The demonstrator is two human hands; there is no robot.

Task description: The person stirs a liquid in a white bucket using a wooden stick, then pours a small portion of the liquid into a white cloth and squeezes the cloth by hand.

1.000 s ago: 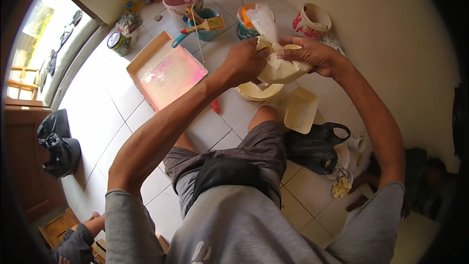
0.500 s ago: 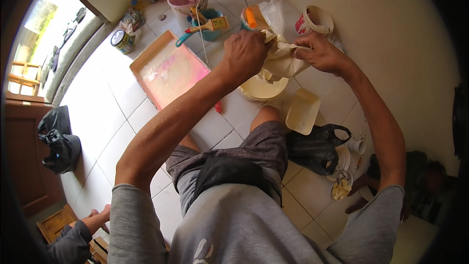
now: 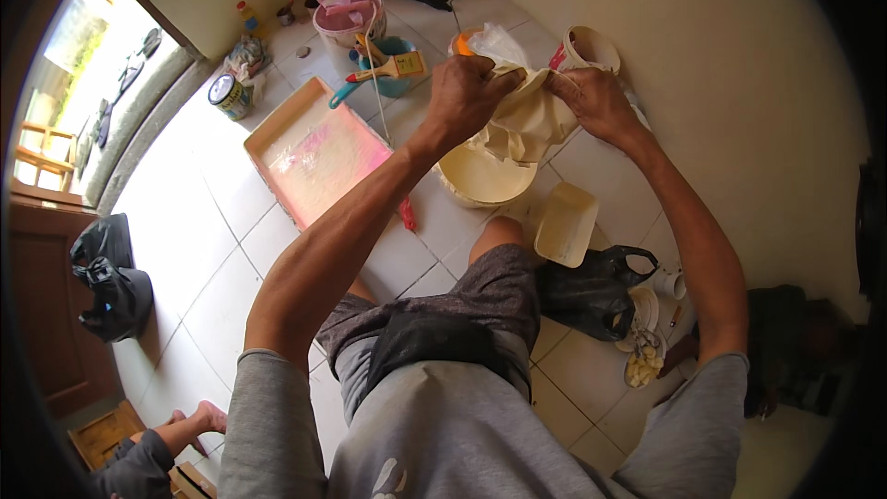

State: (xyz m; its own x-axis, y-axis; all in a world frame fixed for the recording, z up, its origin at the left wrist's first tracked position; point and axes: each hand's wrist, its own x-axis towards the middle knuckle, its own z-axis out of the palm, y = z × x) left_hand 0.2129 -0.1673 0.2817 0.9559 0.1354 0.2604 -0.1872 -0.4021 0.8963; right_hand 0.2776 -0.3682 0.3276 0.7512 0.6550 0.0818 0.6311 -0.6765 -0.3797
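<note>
Both hands are gripping one cream cloth (image 3: 527,120): left hand (image 3: 471,92) is clenching its upper left part, and right hand (image 3: 596,102) is pinching its right edge. Cloth is hanging just above a cream bowl (image 3: 480,180) on the tiled floor (image 3: 212,249). Left of the bowl a tray (image 3: 319,162) with pink paint is lying, and behind it a brush (image 3: 393,69) is resting on a blue cup.

A pale tiled floor (image 3: 212,249) carries everything; a tray (image 3: 319,152) smeared pink lies flat near its middle; a cream bucket (image 3: 482,176) stands just beside it; a small tin (image 3: 228,95) sits near the doorway; a black bag (image 3: 591,288) and a cream lid (image 3: 565,224) lie by the knee; another black bag (image 3: 111,277) lies well apart.
</note>
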